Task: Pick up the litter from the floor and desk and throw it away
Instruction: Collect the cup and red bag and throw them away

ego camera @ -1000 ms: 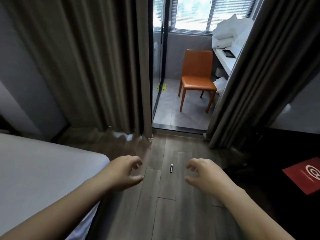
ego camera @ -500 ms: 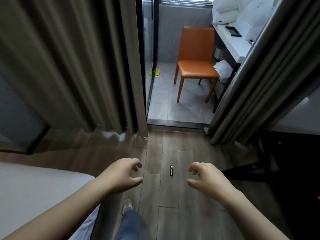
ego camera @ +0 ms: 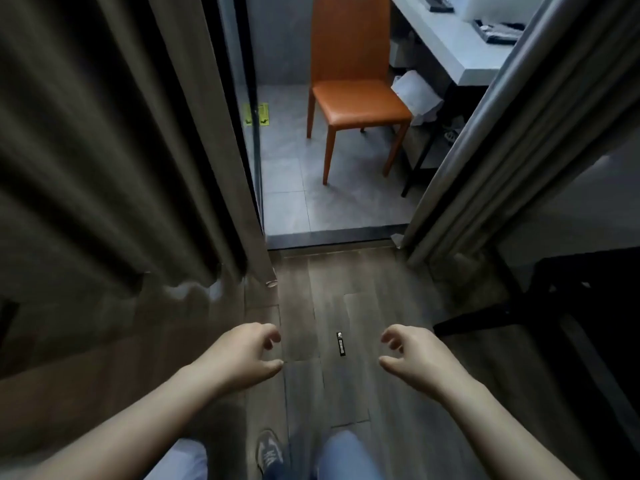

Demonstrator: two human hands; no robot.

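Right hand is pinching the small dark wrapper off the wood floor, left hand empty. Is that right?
No. The head view shows the right hand empty too, fingers loosely curled; the wrapper lies untouched on the wood floor, seen between the two hands. The left hand is empty, as stated.

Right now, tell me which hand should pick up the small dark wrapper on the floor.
Right, probably. In this view the wrapper lies between both empty hands, somewhat nearer the right hand than the left hand. Both are loosely open.

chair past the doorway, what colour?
Orange chair, seat and legs alike; head view shows it.
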